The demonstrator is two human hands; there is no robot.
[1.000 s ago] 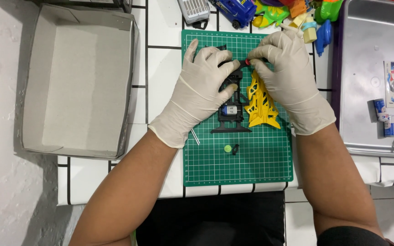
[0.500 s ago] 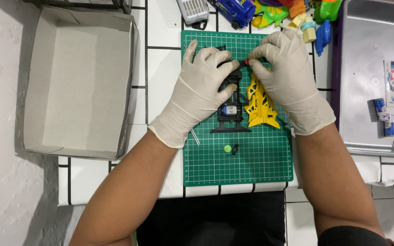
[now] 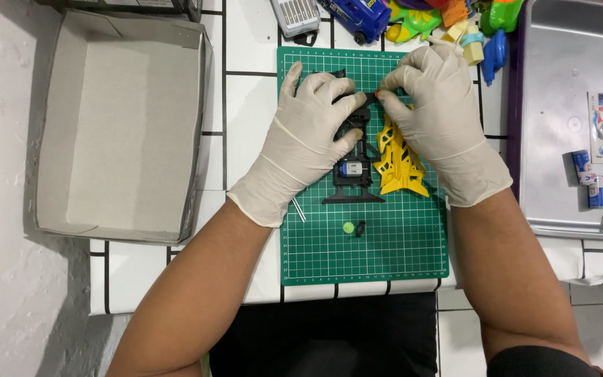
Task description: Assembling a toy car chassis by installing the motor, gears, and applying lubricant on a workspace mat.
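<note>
**Two gloved hands on a small black chassis**

A green cutting mat [image 3: 399, 237] with a fine printed grid lies flat on the white tiled counter [image 3: 249, 98]. On it stands one black plastic toy-car chassis [image 3: 352, 167], skeletal and angular, with a small blue-and-silver motor seated in it. Touching its right side lies one yellow plastic body piece [image 3: 400, 164], spiky and fin-shaped.

Both hands wear thin, cream, matte latex gloves, wrinkled at the knuckles. The left hand [image 3: 308, 136] lies over the chassis's upper left part, fingers [image 3: 336, 87] curled close and pressing on the black frame. The right hand [image 3: 444, 115] meets it from the other side; its thumb and forefinger are pinched narrow on a tiny red piece [image 3: 377, 93] at the top of the chassis. What that piece is, I cannot tell.

Below the chassis on the mat sit one small round green gear [image 3: 348, 227] and, just beside it, one small black part [image 3: 361, 227]. A thin pale rod [image 3: 299, 209] pokes out by the left wrist.

To the left stands one open grey cardboard box [image 3: 123, 126]; to the right, one metal tray [image 3: 560, 105]. Bright plastic toys [image 3: 448, 17] crowd the far edge.
</note>
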